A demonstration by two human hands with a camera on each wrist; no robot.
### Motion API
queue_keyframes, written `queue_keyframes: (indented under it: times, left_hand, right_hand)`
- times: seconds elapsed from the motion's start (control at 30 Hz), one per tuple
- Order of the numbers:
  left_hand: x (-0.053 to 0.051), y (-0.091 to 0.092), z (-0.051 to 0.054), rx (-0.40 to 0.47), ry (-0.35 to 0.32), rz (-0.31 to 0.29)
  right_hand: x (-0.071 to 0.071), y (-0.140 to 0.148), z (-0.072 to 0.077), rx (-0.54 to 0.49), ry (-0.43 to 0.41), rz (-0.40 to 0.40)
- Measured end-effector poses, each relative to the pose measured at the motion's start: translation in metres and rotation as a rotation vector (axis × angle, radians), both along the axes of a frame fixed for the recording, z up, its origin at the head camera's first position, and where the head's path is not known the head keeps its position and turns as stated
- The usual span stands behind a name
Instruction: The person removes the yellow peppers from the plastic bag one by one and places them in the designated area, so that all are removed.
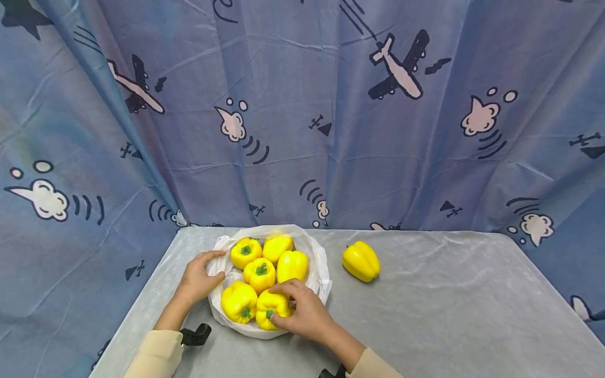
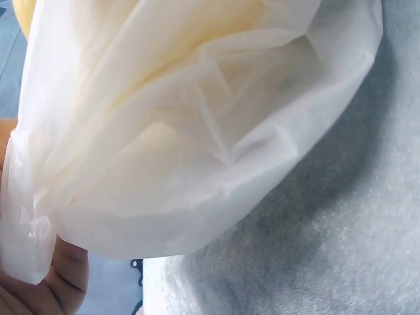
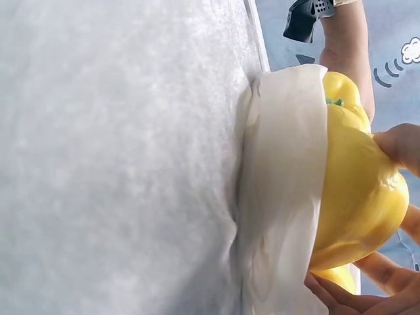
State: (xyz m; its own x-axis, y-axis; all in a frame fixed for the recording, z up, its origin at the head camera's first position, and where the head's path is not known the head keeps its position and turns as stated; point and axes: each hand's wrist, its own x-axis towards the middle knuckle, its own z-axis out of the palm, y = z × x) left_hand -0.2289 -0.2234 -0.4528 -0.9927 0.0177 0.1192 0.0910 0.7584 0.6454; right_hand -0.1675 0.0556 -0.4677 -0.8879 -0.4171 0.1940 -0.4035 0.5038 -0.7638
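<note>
A white plastic bag (image 1: 322,262) with its rim spread wide stands on the table and contains several yellow bell peppers (image 1: 259,274) with green stems. My left hand (image 1: 199,277) holds the bag's left rim; in the left wrist view the thin plastic (image 2: 29,210) lies bunched at the curled fingers (image 2: 71,266). At the near right side of the bag, my right hand (image 1: 308,315) grips a yellow bell pepper (image 1: 272,303) between thumb and fingers. The right wrist view shows this pepper (image 3: 361,190) rising above the bag's edge, fingers around its side.
One more yellow bell pepper (image 1: 361,261) lies on its side on the table, right of the bag. A grey cloth (image 1: 449,310) covers the table. Behind it hangs a blue curtain (image 1: 283,115) printed with planes and clouds.
</note>
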Motion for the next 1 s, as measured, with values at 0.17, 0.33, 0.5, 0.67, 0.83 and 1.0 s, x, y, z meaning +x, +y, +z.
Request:
queue_keyframes:
  times: [0.17,0.33,0.5,0.67,0.83,1.0]
  left_hand:
    - [0.000,0.000,0.001,-0.011,0.000,-0.003]
    - [0.001,0.001,0.001,-0.007,0.003,-0.005]
    - [0.001,0.000,0.001,-0.002,-0.005,-0.005]
    - [0.000,0.000,0.003,-0.007,-0.004,-0.006]
    - [-0.001,0.000,0.003,-0.014,-0.008,-0.005]
    - [0.000,0.001,0.003,-0.011,-0.005,-0.009]
  right_hand:
    - [0.000,0.001,0.002,-0.046,0.003,0.009]
    - [0.000,0.003,0.005,-0.067,0.025,0.019]
    - [0.001,0.005,0.008,-0.081,0.027,0.018]
    - [0.001,0.008,0.015,-0.084,0.038,0.011]
    - [0.002,0.011,0.022,-0.089,0.056,0.008]
    - [0.002,0.015,0.026,-0.099,0.064,-0.001]
